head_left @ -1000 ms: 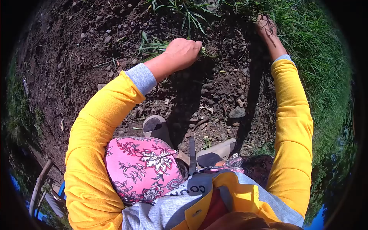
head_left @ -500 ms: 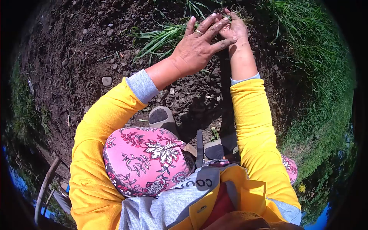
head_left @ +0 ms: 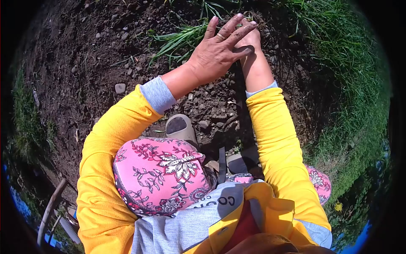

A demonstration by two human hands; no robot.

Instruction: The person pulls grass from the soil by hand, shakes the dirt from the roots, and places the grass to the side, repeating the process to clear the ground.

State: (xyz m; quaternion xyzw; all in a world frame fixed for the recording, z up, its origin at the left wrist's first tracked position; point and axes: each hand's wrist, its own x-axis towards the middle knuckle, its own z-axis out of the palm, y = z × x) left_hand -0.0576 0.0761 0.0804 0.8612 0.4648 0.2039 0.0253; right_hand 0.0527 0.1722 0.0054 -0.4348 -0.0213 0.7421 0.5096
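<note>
At the top centre, my left hand has its fingers spread, palm down, with a ring on one finger and soil on the fingertips. Its fingertips lie over or against my right hand, which is partly covered, so its fingers and anything in them are hard to make out. Long green blades of grass lie on the dark soil just left of the hands. Some thin roots or dry stems show beside the fingertips.
Thick grass grows along the right side. A flat stone rests on the soil at left. Below are my shoe and my knee in pink floral cloth. A curved wooden handle stands at lower left.
My right hand and forearm have shifted a little left, further beneath my left hand. My left hand has barely moved.
</note>
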